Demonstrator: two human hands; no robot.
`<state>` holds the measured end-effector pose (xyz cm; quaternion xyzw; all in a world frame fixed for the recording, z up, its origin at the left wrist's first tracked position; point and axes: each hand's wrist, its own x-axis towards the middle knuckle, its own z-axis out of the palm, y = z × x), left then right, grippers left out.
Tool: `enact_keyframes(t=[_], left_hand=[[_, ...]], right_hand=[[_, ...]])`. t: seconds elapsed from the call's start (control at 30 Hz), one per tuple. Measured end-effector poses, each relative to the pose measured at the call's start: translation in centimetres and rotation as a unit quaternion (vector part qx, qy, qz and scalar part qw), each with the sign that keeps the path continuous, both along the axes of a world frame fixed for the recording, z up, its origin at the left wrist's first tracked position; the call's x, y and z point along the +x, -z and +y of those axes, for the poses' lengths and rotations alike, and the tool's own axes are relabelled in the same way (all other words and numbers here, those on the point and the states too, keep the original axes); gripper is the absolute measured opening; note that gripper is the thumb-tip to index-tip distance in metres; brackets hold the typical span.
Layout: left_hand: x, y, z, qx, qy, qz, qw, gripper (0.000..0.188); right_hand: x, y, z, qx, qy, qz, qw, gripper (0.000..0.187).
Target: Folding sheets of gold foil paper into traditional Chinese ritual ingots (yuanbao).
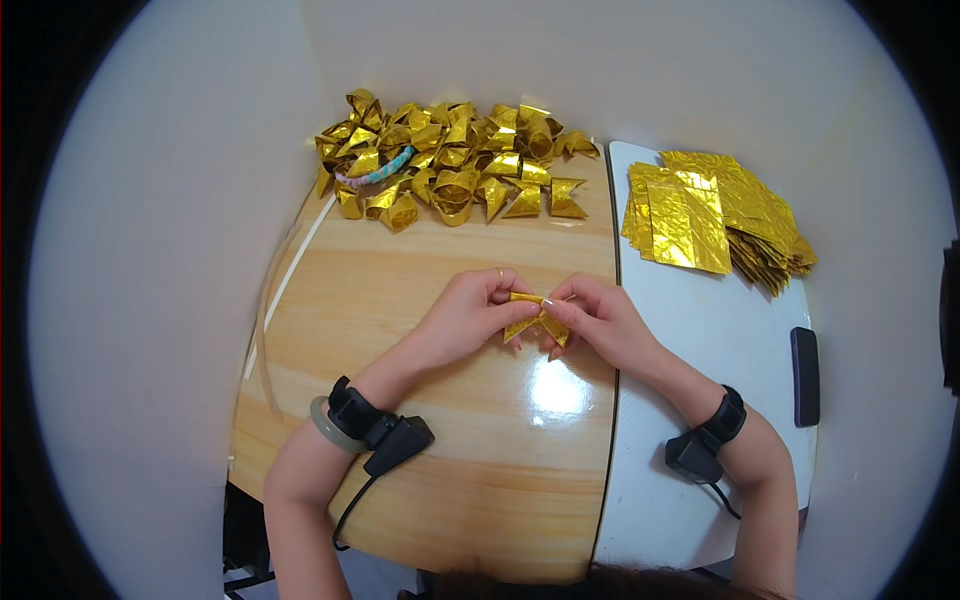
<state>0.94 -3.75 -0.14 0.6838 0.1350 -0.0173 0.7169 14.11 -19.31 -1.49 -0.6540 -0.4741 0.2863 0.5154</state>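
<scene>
Over the wooden table, a small piece of folded gold foil paper (522,326) is pinched between both hands. My left hand (478,312) grips its left side with thumb and fingers. On the other side my right hand (598,318) closes on its right part, the thumb near the top middle. Two pointed ends of the gold paper hang down between the hands. The fingers partly cover the folds. Beyond the hands lies a heap of folded gold paper pieces (455,190), many with pointed ends and curled bodies.
A stack of flat gold foil sheets (690,225) lies on the white table (660,440) at the right. A black oblong object (805,377) rests by its right edge. A pastel braided band (378,172) lies on the heap. Pale walls stand around the wooden table (480,450).
</scene>
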Motion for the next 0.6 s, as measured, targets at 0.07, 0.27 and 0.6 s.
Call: enact_keyframes(t=[0.07,0.27,0.6], left_hand=[[0.0,0.5,0.0,0.025,-0.005,-0.058,0.998,0.012],[0.0,0.4,-0.6,0.006,0.000,-0.083,0.996,0.015],[0.1,0.6,0.0,-0.015,-0.068,-0.086,0.994,0.016]], right_hand=[[-0.7,-1.0,0.0,-0.063,-0.024,0.171,0.983,0.023],[0.3,-1.1,-0.1,-0.066,-0.045,0.144,0.986,0.020],[-0.6,-1.9,-0.2,-0.107,-0.037,0.091,0.989,0.021]])
